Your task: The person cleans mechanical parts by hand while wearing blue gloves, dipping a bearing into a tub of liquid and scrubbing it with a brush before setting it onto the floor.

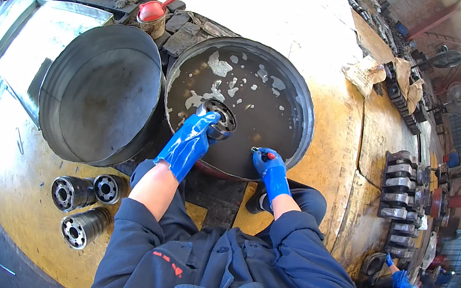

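The left hand, in a blue rubber glove, has its fingers bent around the side of a round dark metal part with a ring of holes; this part is above the round grey metal tub with brown liquid, and whether it touches the liquid I cannot tell. The right hand, gloved in the same way, is closed around a small dark tool with a red piece, near the tub's front edge; its exact kind is mostly hidden. Pale patches of foam float on the liquid. Just to the left stands another wide grey metal tub. In front of it, three dark metal cylinders with holed ends are grouped on the worn yellow floor. Behind the tubs, a red plastic scoop rests on a brown bucket.
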